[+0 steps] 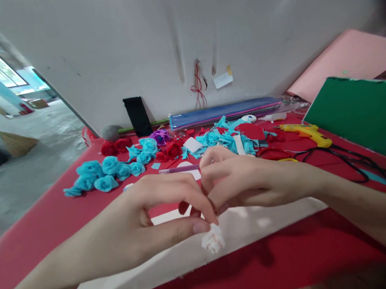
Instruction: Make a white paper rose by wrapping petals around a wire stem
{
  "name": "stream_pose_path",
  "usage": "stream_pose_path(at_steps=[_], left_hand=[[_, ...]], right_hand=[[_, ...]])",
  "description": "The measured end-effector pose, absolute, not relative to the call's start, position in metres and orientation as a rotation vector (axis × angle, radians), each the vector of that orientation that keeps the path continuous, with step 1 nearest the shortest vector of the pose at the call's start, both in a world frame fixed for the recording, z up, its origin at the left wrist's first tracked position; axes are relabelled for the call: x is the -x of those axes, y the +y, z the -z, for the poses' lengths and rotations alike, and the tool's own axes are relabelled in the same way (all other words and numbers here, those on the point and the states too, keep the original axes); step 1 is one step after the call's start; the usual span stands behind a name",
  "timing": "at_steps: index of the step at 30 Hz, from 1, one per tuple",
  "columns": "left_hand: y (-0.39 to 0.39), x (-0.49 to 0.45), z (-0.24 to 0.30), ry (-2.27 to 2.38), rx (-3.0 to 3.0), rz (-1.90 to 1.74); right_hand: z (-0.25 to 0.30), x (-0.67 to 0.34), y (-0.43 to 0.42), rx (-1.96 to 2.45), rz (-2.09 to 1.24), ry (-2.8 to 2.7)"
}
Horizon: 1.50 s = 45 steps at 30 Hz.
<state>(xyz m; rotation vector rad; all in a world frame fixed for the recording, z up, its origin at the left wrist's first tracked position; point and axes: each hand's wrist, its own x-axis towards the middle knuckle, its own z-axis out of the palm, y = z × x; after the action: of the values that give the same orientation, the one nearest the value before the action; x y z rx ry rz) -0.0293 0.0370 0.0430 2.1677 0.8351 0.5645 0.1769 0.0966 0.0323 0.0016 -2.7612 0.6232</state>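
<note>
White, crinkled crepe-paper bud (213,240), small and blurred, pinched tight between thumb and forefinger tips of left hand (142,223), with right hand (245,180) curled against the pinch, its own hold hidden; just beneath, smooth flat white paper strip (263,226) on red cloth (297,259); well beyond, ruffled blue paper roses (101,174).

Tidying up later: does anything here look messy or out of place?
Yes. Blue scraps lie strewn behind the right hand, and the glue gun lies on its side, its cable trailing loose across the table. The left hand pinches a white flower.
</note>
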Motion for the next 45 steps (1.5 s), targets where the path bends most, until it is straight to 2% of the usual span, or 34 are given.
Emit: stream_pose_path(at_steps=[14,22,35,45], left_hand=[[0.032,0.034,-0.04,0.968,-2.19,-0.554],[0.033,0.032,-0.04,0.93,-2.159,-0.686],[0.034,0.03,-0.036,0.958,-2.175,-0.681],[0.035,0.032,-0.037,1.077,-2.098,-0.641]], right_hand=[[-0.034,-0.181,0.101,0.053,-0.645,-2.718],[-0.032,-0.181,0.106,0.038,-0.672,-2.645],[-0.019,-0.176,0.109,-0.069,-0.945,-2.51],[-0.02,-0.179,0.116,-0.017,-0.88,-2.459]])
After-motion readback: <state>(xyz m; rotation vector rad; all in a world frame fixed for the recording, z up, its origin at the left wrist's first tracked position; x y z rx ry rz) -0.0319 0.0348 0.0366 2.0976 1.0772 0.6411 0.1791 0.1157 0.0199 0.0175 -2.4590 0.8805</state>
